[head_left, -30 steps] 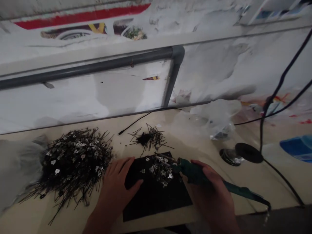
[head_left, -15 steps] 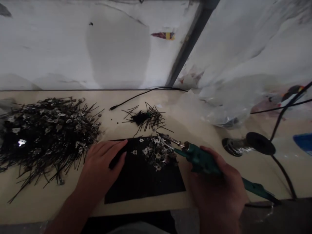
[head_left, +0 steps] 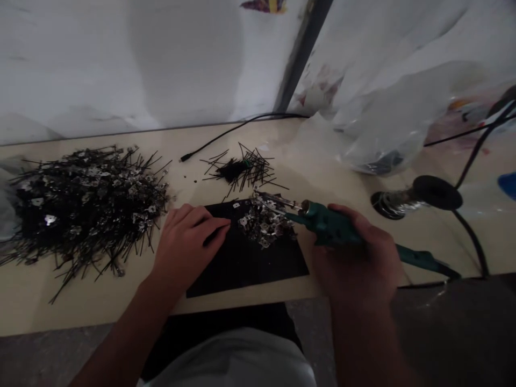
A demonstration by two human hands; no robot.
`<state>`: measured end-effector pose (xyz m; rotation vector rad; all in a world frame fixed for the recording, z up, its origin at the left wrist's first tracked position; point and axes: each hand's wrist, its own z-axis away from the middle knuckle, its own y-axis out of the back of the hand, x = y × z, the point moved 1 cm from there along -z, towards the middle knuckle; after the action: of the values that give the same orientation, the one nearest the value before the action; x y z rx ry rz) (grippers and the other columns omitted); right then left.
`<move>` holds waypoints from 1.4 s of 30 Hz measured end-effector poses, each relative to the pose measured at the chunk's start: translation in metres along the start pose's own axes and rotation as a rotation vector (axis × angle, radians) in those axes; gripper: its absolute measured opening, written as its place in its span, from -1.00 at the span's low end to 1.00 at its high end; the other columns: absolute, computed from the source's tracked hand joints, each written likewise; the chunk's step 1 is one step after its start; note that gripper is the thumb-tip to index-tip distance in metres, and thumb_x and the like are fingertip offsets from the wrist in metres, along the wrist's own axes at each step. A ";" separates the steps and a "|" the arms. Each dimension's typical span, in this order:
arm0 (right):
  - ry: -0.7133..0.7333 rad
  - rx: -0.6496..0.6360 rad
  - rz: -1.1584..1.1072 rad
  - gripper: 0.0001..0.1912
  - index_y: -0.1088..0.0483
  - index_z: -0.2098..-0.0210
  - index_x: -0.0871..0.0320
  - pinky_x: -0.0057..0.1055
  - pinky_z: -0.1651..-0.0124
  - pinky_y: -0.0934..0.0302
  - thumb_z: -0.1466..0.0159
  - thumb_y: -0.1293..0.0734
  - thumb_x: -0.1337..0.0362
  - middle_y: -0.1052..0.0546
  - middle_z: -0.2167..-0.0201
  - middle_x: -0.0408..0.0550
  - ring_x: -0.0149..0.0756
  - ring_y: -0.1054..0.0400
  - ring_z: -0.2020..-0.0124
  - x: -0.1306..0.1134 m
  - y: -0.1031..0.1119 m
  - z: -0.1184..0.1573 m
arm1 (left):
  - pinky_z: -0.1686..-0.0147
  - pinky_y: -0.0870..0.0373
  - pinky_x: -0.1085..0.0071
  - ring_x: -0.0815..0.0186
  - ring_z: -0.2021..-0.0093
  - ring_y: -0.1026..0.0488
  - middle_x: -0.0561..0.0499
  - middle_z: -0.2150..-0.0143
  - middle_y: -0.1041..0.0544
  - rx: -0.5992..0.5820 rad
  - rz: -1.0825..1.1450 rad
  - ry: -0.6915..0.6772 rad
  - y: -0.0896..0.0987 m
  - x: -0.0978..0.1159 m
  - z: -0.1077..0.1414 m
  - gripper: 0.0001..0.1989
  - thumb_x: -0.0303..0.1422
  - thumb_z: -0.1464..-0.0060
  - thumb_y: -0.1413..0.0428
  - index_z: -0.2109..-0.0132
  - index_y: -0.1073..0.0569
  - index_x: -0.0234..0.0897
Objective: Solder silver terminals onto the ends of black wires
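Note:
My left hand [head_left: 189, 239] lies over the left part of a black mat [head_left: 250, 271], thumb and fingertips pinched together. What is between the fingertips is hidden. Close to them, a heap of small shiny metal tabs [head_left: 264, 228] sits on the mat, with one loose metal tab [head_left: 236, 205] at its left edge. In my right hand [head_left: 365, 263] is a green soldering gun [head_left: 334, 223], my fingers wrapped round its handle. Its metal tip and thin feed tube point left over the heap.
At left lies a big pile of black wires with metal tabs [head_left: 88, 204]. Behind the mat is a smaller bunch of black wires [head_left: 242, 169], near a black cable [head_left: 226, 129]. A solder spool [head_left: 415, 198] and a clear plastic bag [head_left: 379, 129] stand at right.
My left hand has moved right, its fingers closing where a lone metal tab lay, which no longer shows. The view has tilted down. The soldering gun stays over the heap.

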<state>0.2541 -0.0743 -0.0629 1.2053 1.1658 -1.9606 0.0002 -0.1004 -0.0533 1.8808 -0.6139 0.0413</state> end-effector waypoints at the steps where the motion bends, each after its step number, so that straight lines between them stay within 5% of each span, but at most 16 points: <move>1: -0.004 0.008 -0.002 -0.73 -0.66 0.41 0.07 -0.48 0.52 -0.13 0.04 -0.57 0.04 -0.64 0.36 -0.13 -0.47 -0.26 0.53 0.000 0.000 0.000 | 0.16 -0.30 0.19 0.15 0.22 -0.48 0.00 0.29 -0.55 -0.011 0.001 -0.001 -0.001 -0.001 0.000 -0.87 -0.42 -0.40 -0.21 0.10 -0.68 -0.21; 12: -0.002 -0.040 -0.014 -0.78 -0.62 0.39 0.07 -0.32 0.29 -0.28 -0.09 -0.55 0.07 -0.61 0.35 -0.15 -0.40 -0.33 0.46 0.002 0.002 0.002 | 0.10 -0.32 0.16 0.14 0.19 -0.47 -0.02 0.27 -0.54 -0.074 0.051 0.014 0.002 0.008 0.006 -0.87 -0.36 -0.38 -0.19 0.10 -0.66 -0.22; 18: -0.062 -0.003 0.001 -0.68 -0.68 0.34 0.06 -0.33 0.31 -0.31 0.01 -0.59 0.01 -0.62 0.34 -0.12 -0.34 -0.40 0.40 0.000 0.000 0.003 | 0.12 -0.35 0.19 0.18 0.24 -0.44 0.00 0.29 -0.56 -0.049 0.079 0.005 -0.004 0.006 0.009 -0.83 -0.39 -0.42 -0.16 0.13 -0.67 -0.20; 23: -0.102 0.053 0.002 -0.63 -0.68 0.34 0.06 -0.26 0.10 -0.43 0.08 -0.62 0.00 -0.66 0.28 -0.09 -0.22 -0.53 0.23 0.000 -0.002 0.005 | 0.10 -0.37 0.18 0.16 0.22 -0.46 -0.01 0.28 -0.55 -0.032 0.109 0.060 0.003 0.008 0.011 -0.86 -0.35 -0.38 -0.19 0.06 -0.67 -0.21; 27: -0.072 0.033 -0.015 -0.68 -0.67 0.34 0.06 -0.23 0.10 -0.43 0.03 -0.60 0.04 -0.67 0.27 -0.10 -0.23 -0.53 0.24 0.001 -0.001 0.005 | 0.18 -0.41 0.24 0.18 0.23 -0.50 -0.01 0.29 -0.53 -0.019 0.119 0.242 0.015 0.000 -0.004 -0.86 -0.31 -0.35 -0.18 0.13 -0.64 -0.20; 33: -0.053 -0.021 -0.041 -0.70 -0.66 0.30 0.08 -0.22 0.12 -0.41 -0.06 -0.58 0.04 -0.66 0.29 -0.08 -0.21 -0.55 0.24 0.003 0.003 0.004 | 0.31 -0.40 0.26 0.11 0.26 -0.57 -0.03 0.26 -0.63 -0.241 0.023 0.458 0.016 -0.016 -0.041 -0.86 -0.26 -0.23 -0.24 0.30 -0.62 -0.16; 42: -0.087 -0.039 -0.047 -0.65 -0.68 0.36 0.06 -0.30 0.23 -0.38 0.04 -0.62 -0.01 -0.65 0.35 -0.09 -0.27 -0.51 0.33 -0.001 0.001 0.002 | 0.47 -0.33 0.33 0.14 0.40 -0.59 -0.01 0.39 -0.67 -0.304 0.047 0.425 0.011 -0.020 -0.051 -0.77 -0.22 -0.21 -0.20 0.39 -0.62 -0.13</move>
<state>0.2543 -0.0761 -0.0623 1.0712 1.1918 -1.9949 -0.0092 -0.0506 -0.0303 1.5010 -0.3470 0.3502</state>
